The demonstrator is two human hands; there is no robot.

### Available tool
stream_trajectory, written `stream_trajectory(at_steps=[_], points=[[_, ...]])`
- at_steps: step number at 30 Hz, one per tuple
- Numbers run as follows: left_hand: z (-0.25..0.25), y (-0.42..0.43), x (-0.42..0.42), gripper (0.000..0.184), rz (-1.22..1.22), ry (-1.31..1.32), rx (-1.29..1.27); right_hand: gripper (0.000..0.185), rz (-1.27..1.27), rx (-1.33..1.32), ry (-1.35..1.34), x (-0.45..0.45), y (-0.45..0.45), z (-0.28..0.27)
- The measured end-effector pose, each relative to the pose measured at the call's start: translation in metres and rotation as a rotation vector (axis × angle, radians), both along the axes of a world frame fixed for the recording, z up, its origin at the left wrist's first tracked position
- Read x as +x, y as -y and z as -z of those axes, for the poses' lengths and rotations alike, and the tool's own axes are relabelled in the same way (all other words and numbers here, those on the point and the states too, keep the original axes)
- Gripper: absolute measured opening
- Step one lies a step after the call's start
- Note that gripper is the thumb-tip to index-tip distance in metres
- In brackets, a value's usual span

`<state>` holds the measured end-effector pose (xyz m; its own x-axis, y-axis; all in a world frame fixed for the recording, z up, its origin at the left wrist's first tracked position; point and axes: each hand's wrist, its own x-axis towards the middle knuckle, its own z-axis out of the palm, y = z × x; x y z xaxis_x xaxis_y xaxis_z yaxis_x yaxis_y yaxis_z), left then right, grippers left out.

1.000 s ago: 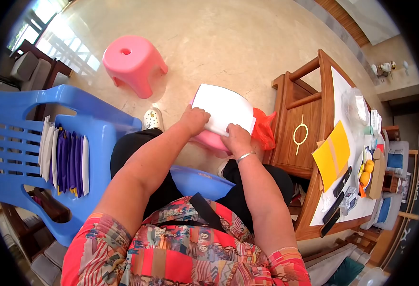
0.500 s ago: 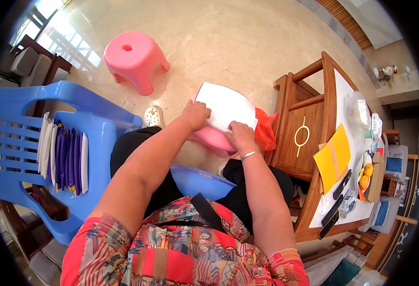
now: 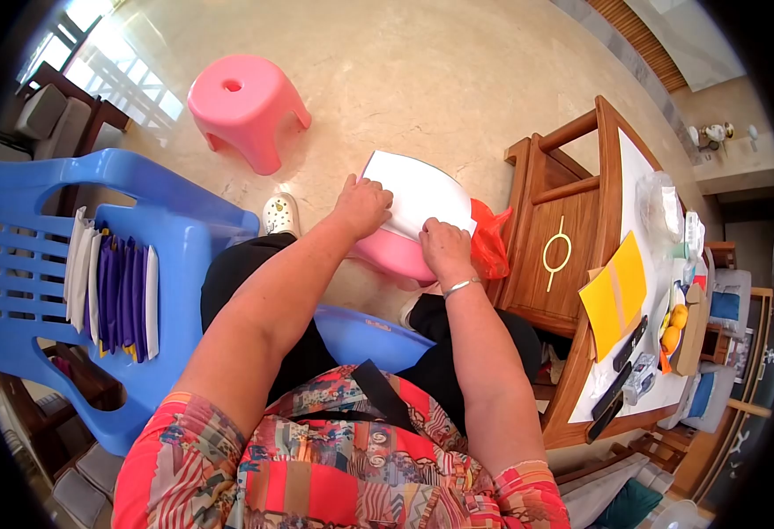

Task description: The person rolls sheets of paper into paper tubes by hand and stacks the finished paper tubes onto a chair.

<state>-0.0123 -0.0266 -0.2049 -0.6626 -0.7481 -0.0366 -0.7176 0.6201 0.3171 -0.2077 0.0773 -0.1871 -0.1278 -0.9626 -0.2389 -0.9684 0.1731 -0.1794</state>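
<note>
A white sheet (image 3: pixel 418 189) lies over a pink stool (image 3: pixel 394 256) between my knees. My left hand (image 3: pixel 365 207) rests on the sheet's left near corner, with its fingers curled at the edge. At the near right edge is my right hand (image 3: pixel 446 247), fingers bent onto the paper. Both hands look closed on the sheet's near edge, though the fingertips are partly hidden. Just right of the sheet sits a red plastic bag (image 3: pixel 491 240).
Another pink stool (image 3: pixel 244 110) stands ahead on the left. A blue chair (image 3: pixel 158 229) at the left holds purple and white folded pieces (image 3: pixel 122 295). At the right, a wooden table (image 3: pixel 606 176) carries a yellow envelope (image 3: pixel 614 295), remotes and orange fruit.
The sheet's near edge has shifted away from me, baring more of the pink stool. Both hands have moved slightly forward with it.
</note>
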Motion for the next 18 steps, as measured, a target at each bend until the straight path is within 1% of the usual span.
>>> stream_trajectory(at_steps=[3,6,9,12,15,18], points=[[0.000,0.001,-0.002,0.017,-0.001,0.006,-0.007,0.024,-0.073,-0.142,-0.052,0.004,-0.006,-0.009],[0.001,0.001,-0.005,0.015,-0.015,0.002,-0.001,0.023,-0.058,-0.145,-0.031,0.001,-0.005,0.002],[-0.002,0.001,-0.006,0.018,-0.034,0.045,0.014,0.021,-0.079,-0.166,-0.026,-0.004,-0.004,0.004],[-0.001,0.002,-0.003,0.020,-0.049,0.007,0.046,0.014,0.025,-0.145,0.047,-0.005,0.001,0.003],[0.006,0.004,-0.001,0.024,-0.048,-0.002,0.032,0.020,0.019,-0.128,0.057,-0.010,0.003,0.006],[0.005,0.004,-0.002,0.026,-0.060,0.013,0.039,0.022,-0.056,-0.298,0.009,-0.009,0.002,0.012]])
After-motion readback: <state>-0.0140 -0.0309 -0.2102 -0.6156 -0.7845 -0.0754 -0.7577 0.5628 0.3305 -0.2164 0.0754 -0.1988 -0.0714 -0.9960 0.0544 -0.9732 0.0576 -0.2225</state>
